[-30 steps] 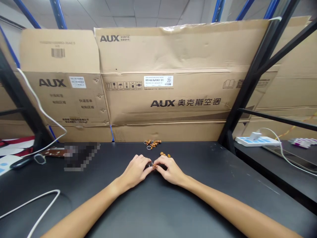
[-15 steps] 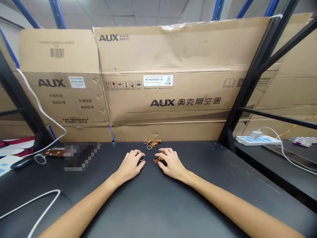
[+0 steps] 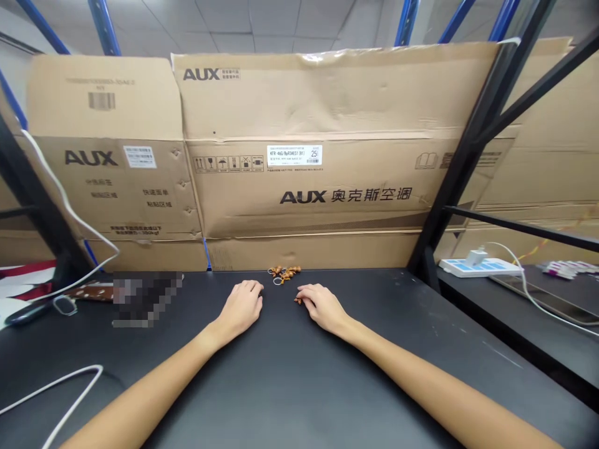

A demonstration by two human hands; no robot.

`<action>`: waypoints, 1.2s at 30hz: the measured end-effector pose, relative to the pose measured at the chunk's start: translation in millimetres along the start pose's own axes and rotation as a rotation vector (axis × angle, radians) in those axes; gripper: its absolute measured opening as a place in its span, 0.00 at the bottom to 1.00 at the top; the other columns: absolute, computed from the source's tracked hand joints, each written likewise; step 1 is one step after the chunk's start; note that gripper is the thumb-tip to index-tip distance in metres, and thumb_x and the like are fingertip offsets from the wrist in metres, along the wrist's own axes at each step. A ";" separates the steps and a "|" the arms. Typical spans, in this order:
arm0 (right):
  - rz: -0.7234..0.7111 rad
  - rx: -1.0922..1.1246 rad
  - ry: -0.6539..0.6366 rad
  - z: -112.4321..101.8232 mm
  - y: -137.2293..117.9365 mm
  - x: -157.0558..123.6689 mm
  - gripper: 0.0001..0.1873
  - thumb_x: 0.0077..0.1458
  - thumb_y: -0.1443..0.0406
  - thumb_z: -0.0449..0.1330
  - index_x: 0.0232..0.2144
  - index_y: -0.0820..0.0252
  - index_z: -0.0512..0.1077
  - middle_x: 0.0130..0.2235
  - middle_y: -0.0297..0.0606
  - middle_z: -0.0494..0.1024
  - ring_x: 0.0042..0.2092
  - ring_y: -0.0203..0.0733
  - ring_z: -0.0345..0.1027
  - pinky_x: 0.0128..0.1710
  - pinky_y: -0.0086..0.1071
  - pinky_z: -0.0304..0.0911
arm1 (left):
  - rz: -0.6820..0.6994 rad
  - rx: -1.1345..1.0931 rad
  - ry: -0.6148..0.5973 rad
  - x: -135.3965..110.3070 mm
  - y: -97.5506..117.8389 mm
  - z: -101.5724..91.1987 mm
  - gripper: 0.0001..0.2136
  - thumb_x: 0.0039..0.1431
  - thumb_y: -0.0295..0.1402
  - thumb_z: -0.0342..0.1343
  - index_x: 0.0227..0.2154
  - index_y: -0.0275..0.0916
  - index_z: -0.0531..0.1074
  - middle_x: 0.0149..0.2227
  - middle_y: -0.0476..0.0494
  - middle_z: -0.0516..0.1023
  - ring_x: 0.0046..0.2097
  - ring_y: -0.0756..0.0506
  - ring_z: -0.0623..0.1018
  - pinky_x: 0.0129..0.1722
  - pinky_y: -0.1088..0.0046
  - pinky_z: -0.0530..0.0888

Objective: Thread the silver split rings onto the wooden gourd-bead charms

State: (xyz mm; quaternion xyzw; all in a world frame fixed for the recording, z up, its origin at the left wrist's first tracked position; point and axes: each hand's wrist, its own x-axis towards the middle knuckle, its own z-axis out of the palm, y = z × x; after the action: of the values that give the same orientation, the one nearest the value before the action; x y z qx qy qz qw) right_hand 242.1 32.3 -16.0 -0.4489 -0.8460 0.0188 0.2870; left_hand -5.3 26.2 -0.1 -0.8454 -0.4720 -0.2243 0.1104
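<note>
My left hand (image 3: 241, 307) lies palm down on the black table (image 3: 290, 380), its fingertips curled toward the middle, and I cannot see whether anything is under them. My right hand (image 3: 322, 307) rests palm down a little further right. A small piece of orange-brown wooden beads (image 3: 298, 301) sits at its fingertips. Beyond the hands, at the table's far edge, lies a cluster of wooden bead keychains (image 3: 284, 272) with a metal key ring (image 3: 278, 281) beside it.
Flattened AUX cardboard boxes (image 3: 299, 187) stand behind the far table edge, between black and blue shelf posts. A white power strip (image 3: 477, 268) sits on a lower surface to the right. A white cable (image 3: 70, 393) lies at lower left, and a brown strap (image 3: 93, 292) lies far left.
My hands have drawn apart and back toward me since a second ago. The metal ring at my left fingers no longer shows. The view has tilted slightly.
</note>
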 end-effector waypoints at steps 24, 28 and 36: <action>-0.239 0.022 -0.031 -5.4 -30.9 -8.0 0.11 0.58 0.67 0.54 0.42 0.54 0.72 0.56 0.38 0.68 0.60 0.53 0.50 0.55 0.52 0.52 | 0.227 -0.405 -0.159 -17.7 41.0 -13.9 0.09 0.63 0.31 0.48 0.43 0.41 0.70 0.40 0.44 0.77 0.41 0.45 0.77 0.42 0.70 0.72; -0.201 0.070 -0.044 -4.6 -30.4 -9.0 0.04 0.59 0.66 0.55 0.35 0.57 0.70 0.47 0.40 0.73 0.51 0.48 0.58 0.49 0.47 0.56 | 0.193 -0.458 -0.155 -15.2 37.1 -14.2 0.08 0.62 0.30 0.49 0.41 0.41 0.72 0.38 0.45 0.77 0.39 0.46 0.77 0.41 0.72 0.72; -0.160 0.218 -0.014 -5.4 -37.2 -12.0 0.04 0.60 0.67 0.52 0.33 0.58 0.66 0.32 0.37 0.71 0.37 0.41 0.61 0.39 0.36 0.59 | 0.122 -0.469 -0.103 -17.3 40.1 -11.5 0.07 0.59 0.32 0.54 0.41 0.41 0.69 0.36 0.46 0.75 0.38 0.46 0.75 0.40 0.70 0.72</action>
State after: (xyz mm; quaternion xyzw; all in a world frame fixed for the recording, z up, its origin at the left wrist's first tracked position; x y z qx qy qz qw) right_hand 222.1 -0.4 -6.4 -0.3460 -0.8741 0.0910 0.3287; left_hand 17.7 -12.6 2.6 -0.8852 -0.3599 -0.2773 -0.0996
